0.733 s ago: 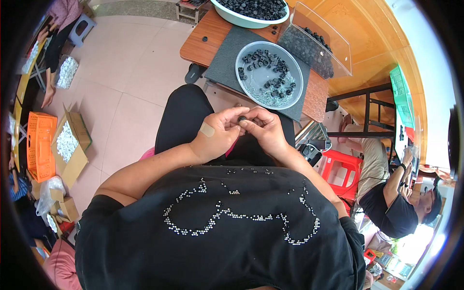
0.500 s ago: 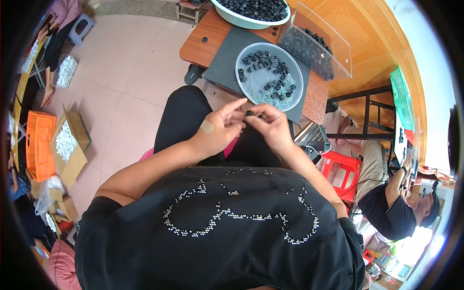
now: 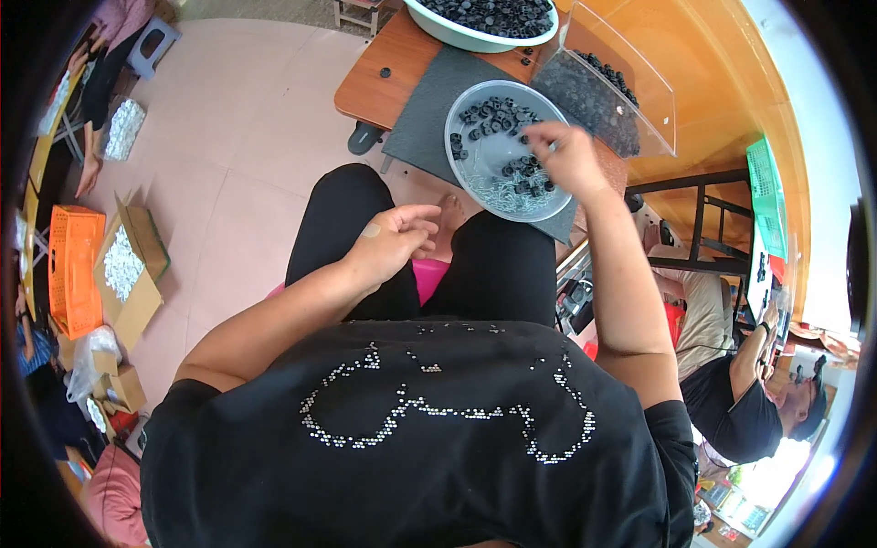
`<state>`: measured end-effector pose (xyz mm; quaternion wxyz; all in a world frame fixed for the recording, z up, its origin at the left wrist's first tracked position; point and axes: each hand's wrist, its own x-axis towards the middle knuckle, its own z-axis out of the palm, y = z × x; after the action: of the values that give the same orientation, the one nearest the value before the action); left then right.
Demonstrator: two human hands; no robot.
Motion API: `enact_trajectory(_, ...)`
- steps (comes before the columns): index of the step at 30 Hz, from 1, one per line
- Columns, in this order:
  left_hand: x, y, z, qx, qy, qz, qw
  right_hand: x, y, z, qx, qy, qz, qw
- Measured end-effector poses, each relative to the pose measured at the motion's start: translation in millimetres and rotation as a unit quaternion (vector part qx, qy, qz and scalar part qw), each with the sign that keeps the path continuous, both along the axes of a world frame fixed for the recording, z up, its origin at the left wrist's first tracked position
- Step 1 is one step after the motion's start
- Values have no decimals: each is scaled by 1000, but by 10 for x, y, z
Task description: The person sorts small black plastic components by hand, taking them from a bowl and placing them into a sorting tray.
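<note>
My right hand [image 3: 571,160] reaches forward over a round grey dish [image 3: 454,155] that holds small black ring-shaped parts and a heap of thin metal pins. Its fingertips point down at the black parts near the dish's far right side; whether they pinch one is hidden. My left hand [image 3: 393,242], with a plaster on its back, hovers over my lap above my black trousers. Its fingers are loosely curled and apart, and nothing shows in them. The dish rests on a dark mat [image 3: 429,100] on a low wooden table [image 3: 375,82].
A white basin [image 3: 475,36] of black parts and a clear plastic box [image 3: 630,91] stand behind the dish. A cardboard box [image 3: 128,274] of white pieces and an orange crate [image 3: 73,269] sit on the floor at left. Another person [image 3: 740,402] sits at right by a metal rack [image 3: 703,219].
Both hands were together over my lap working a small piece. My right hand has now swung forward to the grey dish, while my left hand stayed over the lap with fingers loosened.
</note>
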<state>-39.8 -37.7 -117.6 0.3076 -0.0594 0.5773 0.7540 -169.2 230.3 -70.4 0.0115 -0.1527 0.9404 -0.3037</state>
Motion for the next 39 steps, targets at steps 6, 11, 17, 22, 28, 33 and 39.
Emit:
enact_trajectory(6,-15,20,-30,6,-12,-10,1000,150,-91,-313,180,71,71,979)
enact_trajectory(11,-48,7,-62,2,-24,-16,1000,163,-61,-407,138,90,50,985)
enact_trajectory(17,-57,6,-62,34,-57,10,998,367,-415,-242,-65,56,-22,996)
enact_trajectory(22,-94,64,-4,226,-165,80,957,917,-867,-228,-194,-45,47,979)
enact_trajectory(28,-97,-5,-133,251,-164,70,951,944,-902,-181,-152,-24,139,978)
enact_trajectory(33,-147,-43,-50,265,-158,101,946,562,-651,-223,-84,7,96,992)
enact_trajectory(39,-146,-29,16,270,-151,100,946,240,-443,-491,82,145,154,974)
